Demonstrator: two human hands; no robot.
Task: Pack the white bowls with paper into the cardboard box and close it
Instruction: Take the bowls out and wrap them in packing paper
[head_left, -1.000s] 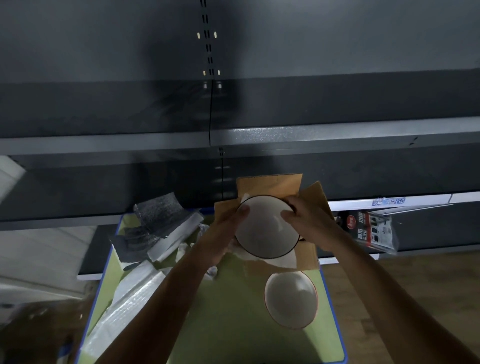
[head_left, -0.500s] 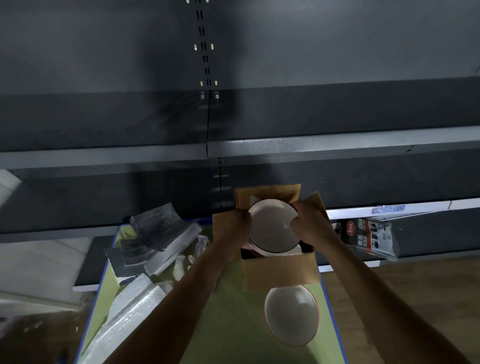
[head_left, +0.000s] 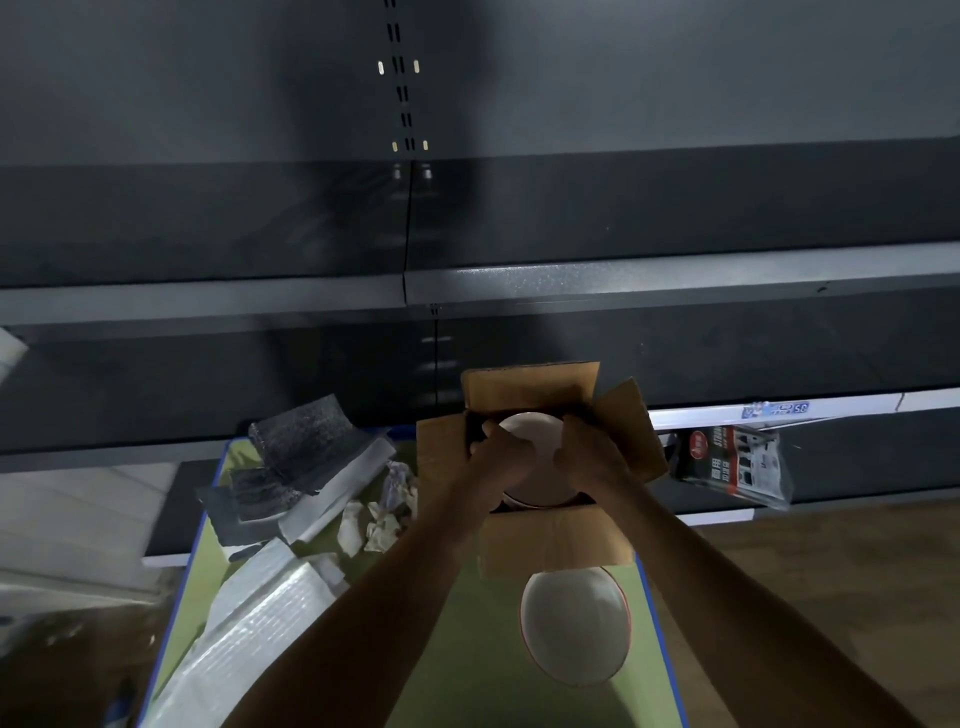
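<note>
Cardboard box — flaps open, on the green table — contains a white bowl. Left hand and right hand grip its opposite edges inside the opening. Second white bowl sits on the table, just beside the near flap.

Cardboard box: all four flaps are splayed open. The mouth is filled by a white bowl, with the left hand and right hand curled on its rim, so little gap remains along the walls.

Near side: a second white bowl sits on the worktop just beside the near flap.

Left side: crumpled paper, foam sheets and bubble wrap crowd that edge. A bare green strip runs between the wrap and the second bowl, under the forearms.

Behind and above: a dark shelf juts out.

Right side: hanging packaged goods, apart from the right flap.
</note>
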